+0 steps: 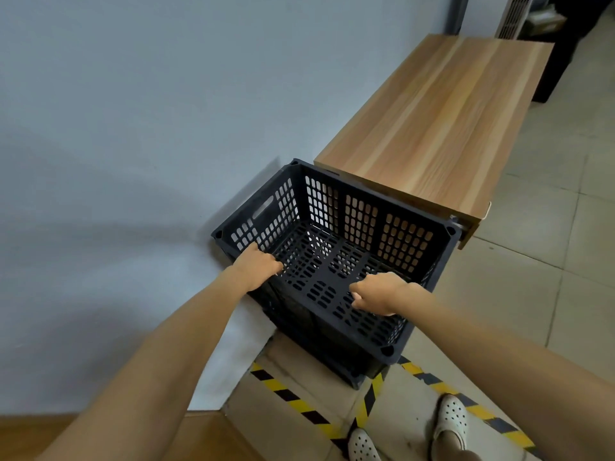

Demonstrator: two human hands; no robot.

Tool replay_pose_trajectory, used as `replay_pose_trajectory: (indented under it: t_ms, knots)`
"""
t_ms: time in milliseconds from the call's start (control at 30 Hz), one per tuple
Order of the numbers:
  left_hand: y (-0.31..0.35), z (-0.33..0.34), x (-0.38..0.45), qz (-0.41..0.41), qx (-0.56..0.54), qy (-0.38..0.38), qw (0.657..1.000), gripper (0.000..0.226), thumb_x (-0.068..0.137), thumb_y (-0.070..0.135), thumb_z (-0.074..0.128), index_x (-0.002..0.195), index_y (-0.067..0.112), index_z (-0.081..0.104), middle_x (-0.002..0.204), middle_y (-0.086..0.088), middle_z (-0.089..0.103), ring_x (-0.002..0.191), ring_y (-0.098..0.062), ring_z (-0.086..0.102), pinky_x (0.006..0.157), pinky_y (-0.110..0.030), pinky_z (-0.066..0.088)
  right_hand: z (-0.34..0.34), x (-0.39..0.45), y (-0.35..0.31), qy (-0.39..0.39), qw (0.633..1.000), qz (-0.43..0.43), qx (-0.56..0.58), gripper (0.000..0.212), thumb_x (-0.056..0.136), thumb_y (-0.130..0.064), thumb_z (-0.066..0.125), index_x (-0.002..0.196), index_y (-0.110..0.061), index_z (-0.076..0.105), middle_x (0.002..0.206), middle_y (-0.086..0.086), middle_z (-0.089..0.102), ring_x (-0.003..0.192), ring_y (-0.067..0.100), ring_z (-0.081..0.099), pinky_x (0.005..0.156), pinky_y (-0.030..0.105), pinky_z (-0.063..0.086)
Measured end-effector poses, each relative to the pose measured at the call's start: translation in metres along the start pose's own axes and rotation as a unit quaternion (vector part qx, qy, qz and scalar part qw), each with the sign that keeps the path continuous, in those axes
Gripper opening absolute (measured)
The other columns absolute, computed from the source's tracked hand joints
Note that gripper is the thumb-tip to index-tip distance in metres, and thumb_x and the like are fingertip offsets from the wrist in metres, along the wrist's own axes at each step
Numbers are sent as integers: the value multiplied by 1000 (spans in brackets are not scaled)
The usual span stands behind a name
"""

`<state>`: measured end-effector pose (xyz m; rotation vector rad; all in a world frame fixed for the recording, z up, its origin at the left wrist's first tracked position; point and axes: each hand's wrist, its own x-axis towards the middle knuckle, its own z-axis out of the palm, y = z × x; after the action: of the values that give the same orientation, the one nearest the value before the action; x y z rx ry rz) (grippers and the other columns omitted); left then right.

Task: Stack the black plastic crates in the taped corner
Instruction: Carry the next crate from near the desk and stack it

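Crate (336, 261) (wall-side), hands (259, 266) gripping near rim

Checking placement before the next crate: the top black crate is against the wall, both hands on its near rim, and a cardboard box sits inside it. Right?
Not quite. The head view shows the top black crate empty. The left hand and right hand do hold its near rim, against the wall.

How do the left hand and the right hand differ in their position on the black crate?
The left hand grips the black crate at its near rim toward the wall; the right hand sits farther along that rim, toward the floor side. The left looks closed over the edge; the right's grip is unclear. Both arms are bare.
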<state>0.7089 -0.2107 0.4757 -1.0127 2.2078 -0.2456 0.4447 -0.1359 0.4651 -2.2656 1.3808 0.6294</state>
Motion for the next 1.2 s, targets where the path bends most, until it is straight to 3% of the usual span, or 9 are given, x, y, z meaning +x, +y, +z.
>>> replay_pose_trajectory:
  t_ms: [100,233,333,600,733,867,967,1067,1200]
  knots:
    - [4,-10,8,-22,-174,-88,981,38,81,40,74,112,23,58,109,4,65,100,-20,63,93,-36,42,0,-3,20,14,999,29,-12,35,102,-36,36,128,-17,50,123,10,61,107,31,59,74,36,42]
    - [35,-31,11,38,-517,-208,829,52,80,49,74,125,27,59,129,4,59,121,-16,54,106,-36,39,-2,0,42,22,999,32,-25,30,102,-34,38,123,-16,51,120,8,60,103,29,60,67,37,41]
    - [71,-32,23,-8,-589,-170,790,50,83,62,62,120,29,62,124,6,64,118,-15,57,107,-39,40,-13,7,61,38,998,23,-44,29,102,-32,39,122,-15,52,121,7,58,108,29,56,70,37,41]
    - [139,-39,39,-319,-469,-11,823,47,94,40,59,137,26,48,132,-4,56,130,-27,46,111,-46,30,-46,24,125,81,992,-52,-83,30,102,-28,40,127,-14,50,125,11,57,117,33,49,91,44,43]
    - [187,-44,43,-421,-441,20,792,53,90,22,65,138,29,43,159,-6,22,150,-35,3,122,-49,3,-33,26,178,165,979,-49,-108,43,98,-26,46,139,-18,38,150,12,32,142,34,22,112,45,27]
    - [231,-58,39,-497,-400,38,769,91,83,0,69,152,35,19,163,-8,-15,148,-35,-18,121,-45,6,-24,26,223,136,988,-3,-70,60,95,-16,48,149,-23,23,162,12,8,148,41,-2,119,49,13]
    - [250,-60,33,-594,-459,83,656,110,83,-4,68,155,36,-4,163,-7,-13,150,-33,-6,114,-43,31,-21,28,231,108,994,-20,-29,67,91,-4,51,149,-21,22,158,12,20,144,41,17,113,50,27]
    - [254,-51,27,-665,-602,129,422,99,89,2,64,154,34,-4,148,-15,40,131,-35,46,100,-49,48,-16,30,230,110,992,-34,48,64,88,5,51,143,-17,29,152,17,23,120,44,47,92,48,47]
    - [254,-52,30,-654,-656,218,308,58,93,-7,48,143,20,36,116,-9,61,110,-32,59,92,-45,52,-11,30,223,154,980,-38,118,55,89,7,47,139,-16,38,140,18,33,91,45,59,71,43,49]
